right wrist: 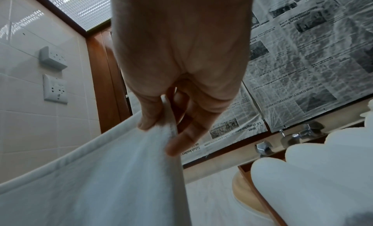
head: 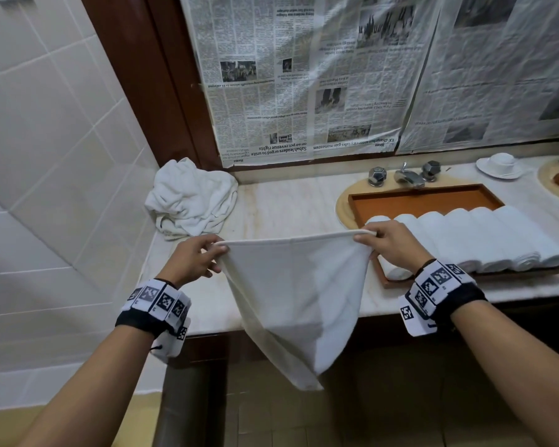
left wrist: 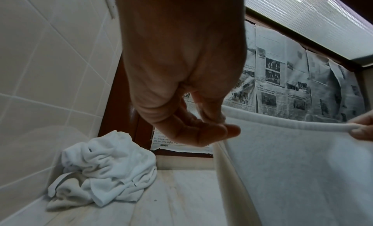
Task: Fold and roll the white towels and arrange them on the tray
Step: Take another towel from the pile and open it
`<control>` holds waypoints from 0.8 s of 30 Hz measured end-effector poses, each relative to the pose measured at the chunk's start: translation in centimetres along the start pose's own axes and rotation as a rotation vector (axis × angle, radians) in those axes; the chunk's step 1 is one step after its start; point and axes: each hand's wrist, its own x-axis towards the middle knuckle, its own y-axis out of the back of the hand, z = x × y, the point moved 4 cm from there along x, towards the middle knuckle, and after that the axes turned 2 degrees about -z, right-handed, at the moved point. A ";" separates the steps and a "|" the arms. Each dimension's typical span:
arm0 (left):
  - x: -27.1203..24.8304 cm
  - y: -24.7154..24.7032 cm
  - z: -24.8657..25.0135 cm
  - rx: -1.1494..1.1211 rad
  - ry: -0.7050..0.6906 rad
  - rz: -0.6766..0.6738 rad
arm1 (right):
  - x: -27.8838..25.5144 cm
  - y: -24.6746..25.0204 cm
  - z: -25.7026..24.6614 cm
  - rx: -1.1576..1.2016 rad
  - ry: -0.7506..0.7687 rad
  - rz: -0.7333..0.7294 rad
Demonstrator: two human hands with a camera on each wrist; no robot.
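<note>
The white towel (head: 291, 285) hung in front of the marble counter (head: 271, 201), and we pinched its top hem at one corner with our left hand (head: 194, 259) and at the other with our right hand (head: 388, 243). Its stretched edge ran left to right, parallel to the counter's front. The wooden tray (head: 417, 201) of rolled towels (head: 465, 237) lay just beyond our right hand, so we judged that hand nearer for placing.

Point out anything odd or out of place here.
The wooden tray sits across the sink basin rather than on the counter. A crumpled towel pile lies in the corner, and upside-down newspaper covers the wall above.
</note>
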 end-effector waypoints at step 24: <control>1.0 1.6 3.1 -0.206 -0.075 0.161 | 2.9 4.1 -0.7 0.044 0.029 0.033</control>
